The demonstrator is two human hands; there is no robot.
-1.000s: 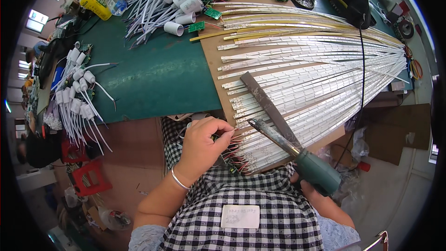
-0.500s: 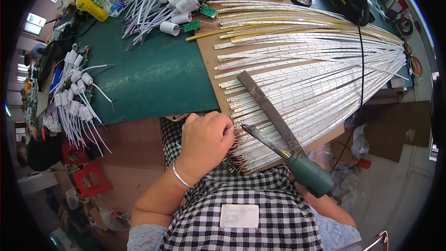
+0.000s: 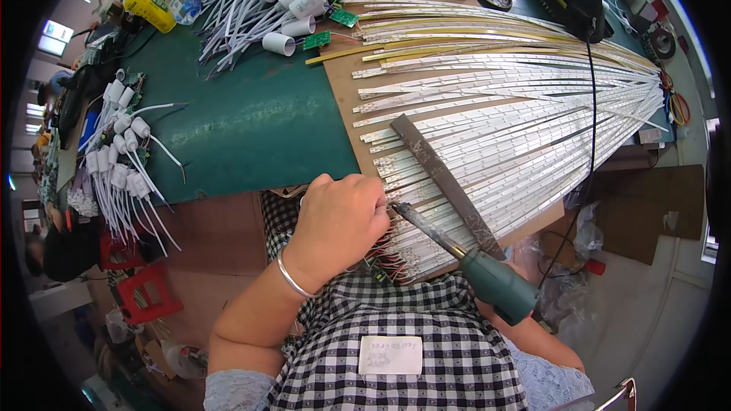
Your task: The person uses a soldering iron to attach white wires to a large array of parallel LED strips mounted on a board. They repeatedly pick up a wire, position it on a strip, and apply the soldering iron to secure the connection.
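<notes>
A soldering iron (image 3: pixel 499 286) with a green handle is gripped by my right hand (image 3: pixel 488 310), which is mostly hidden under the handle. Its dark tip points left, at the near ends of the LED strips (image 3: pixel 518 118), close to my left fingers. My left hand (image 3: pixel 341 217) is closed in a pinch at those ends. Whatever it pinches is hidden by the hand. The white strips fan out side by side on a brown board (image 3: pixel 344 99), and a dark flat bar (image 3: pixel 445 183) lies across them. Short red wires (image 3: pixel 390 265) stick out at the nearest strip ends.
White capped drivers with cables and green circuit boards (image 3: pixel 304 4) are heaped at the far side. Another driver bundle (image 3: pixel 122 156) hangs over the left table edge. A black cord (image 3: pixel 592 122) crosses the strips on the right. A red stool (image 3: pixel 148 289) stands below left.
My left hand has shifted slightly away from me, still pinched. The soldering iron has moved a little to the left, its tip now nearer my left fingers.
</notes>
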